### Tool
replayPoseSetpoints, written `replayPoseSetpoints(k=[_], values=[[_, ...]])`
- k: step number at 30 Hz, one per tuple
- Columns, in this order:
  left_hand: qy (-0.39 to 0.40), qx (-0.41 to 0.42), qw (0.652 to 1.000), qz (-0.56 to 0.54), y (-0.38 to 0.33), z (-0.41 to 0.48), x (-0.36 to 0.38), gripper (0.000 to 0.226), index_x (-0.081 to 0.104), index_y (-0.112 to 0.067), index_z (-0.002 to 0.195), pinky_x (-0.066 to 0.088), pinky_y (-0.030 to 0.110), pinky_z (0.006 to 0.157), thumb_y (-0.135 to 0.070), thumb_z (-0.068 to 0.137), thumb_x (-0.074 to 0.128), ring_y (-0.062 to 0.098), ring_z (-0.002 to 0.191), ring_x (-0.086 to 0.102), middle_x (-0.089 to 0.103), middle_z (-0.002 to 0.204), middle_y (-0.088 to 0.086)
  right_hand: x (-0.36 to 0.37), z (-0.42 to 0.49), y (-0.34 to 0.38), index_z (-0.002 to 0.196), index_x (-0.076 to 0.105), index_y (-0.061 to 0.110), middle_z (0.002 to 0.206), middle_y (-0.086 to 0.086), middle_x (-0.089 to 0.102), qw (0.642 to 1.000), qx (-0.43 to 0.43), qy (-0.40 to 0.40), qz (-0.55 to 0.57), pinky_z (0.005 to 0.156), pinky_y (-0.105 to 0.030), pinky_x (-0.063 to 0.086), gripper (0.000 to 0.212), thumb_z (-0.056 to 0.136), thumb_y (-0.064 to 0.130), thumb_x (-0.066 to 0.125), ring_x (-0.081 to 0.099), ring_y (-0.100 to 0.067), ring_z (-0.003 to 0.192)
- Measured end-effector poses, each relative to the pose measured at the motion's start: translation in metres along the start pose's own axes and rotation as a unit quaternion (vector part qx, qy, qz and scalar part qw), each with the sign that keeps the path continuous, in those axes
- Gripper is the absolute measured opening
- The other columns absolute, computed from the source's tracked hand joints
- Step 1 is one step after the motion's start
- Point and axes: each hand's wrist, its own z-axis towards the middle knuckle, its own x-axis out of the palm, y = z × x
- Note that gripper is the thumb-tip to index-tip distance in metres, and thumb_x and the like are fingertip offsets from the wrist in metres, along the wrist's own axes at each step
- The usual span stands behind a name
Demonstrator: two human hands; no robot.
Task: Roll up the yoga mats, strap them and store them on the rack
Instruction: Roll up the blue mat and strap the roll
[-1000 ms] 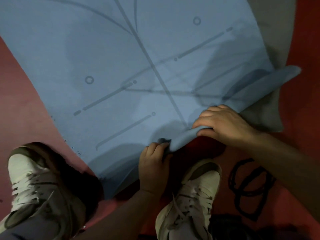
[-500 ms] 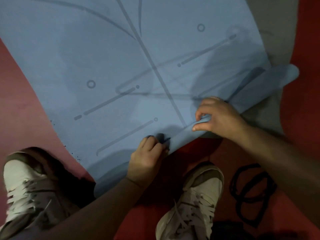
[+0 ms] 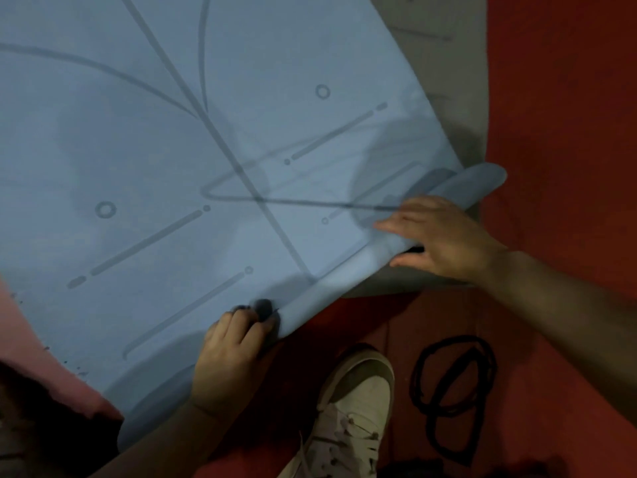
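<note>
spanning red floor (image 3: 558, 98): blue yoga mat (image 3: 155, 139)

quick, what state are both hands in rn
Left hand: closed, gripping the blue mat at its rolled edge.
Right hand: open, fingers straight on that roll.

**Fig. – Dim, soft-focus head view**

Low, uneven light, no glare. Broad soft shadows cross the blue mat (image 3: 138, 150), darkest beside the right hand (image 3: 444, 236), whose fingertips (image 3: 389, 225) smear w/ motion blur. Bottom-left corner falls nearly black. Wide-angle lens bows the mat's edges; whole img slightly soft.
</note>
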Motion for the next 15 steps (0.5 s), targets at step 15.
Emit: replayPoseSetpoints(k=[15], values=[[-0.016, -0.011, 0.995, 0.099, -0.010, 0.004, -0.010, 0.039, 0.075, -0.010, 0.102, 0.035, 0.041, 0.069, -0.039, 0.092, 0.052, 0.028, 0.082, 0.050, 0.063, 0.081, 0.005, -0.002, 0.023, -0.015, 0.084, 0.055, 0.031, 0.084, 0.012, 0.055, 0.970, 0.158, 0.093, 0.161, 0.073, -0.025, 0.038, 0.045, 0.060, 0.056, 0.083, 0.051, -0.009, 0.085]])
